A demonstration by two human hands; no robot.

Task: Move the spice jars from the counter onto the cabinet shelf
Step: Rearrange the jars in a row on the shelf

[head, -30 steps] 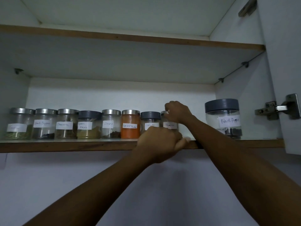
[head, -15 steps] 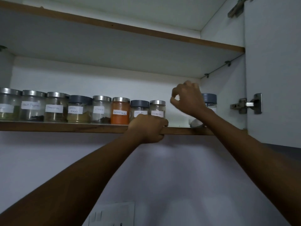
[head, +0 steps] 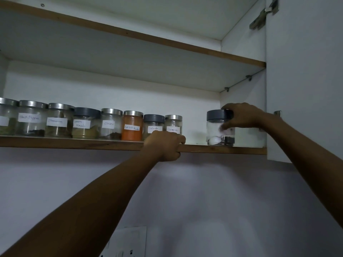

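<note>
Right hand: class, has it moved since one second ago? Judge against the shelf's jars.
Yes. The right hand has gone rightward, from the row's last small jar to the large grey-lidded jar, whose lid it now grips.

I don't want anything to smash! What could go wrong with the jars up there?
The right hand grips the big jar only by its dark lid; a loose lid could let the glass drop. The jar seems near the front edge of the shelf, so a nudge might tip it off. The left hand holds that edge right by the last small jar and could bump it.
</note>
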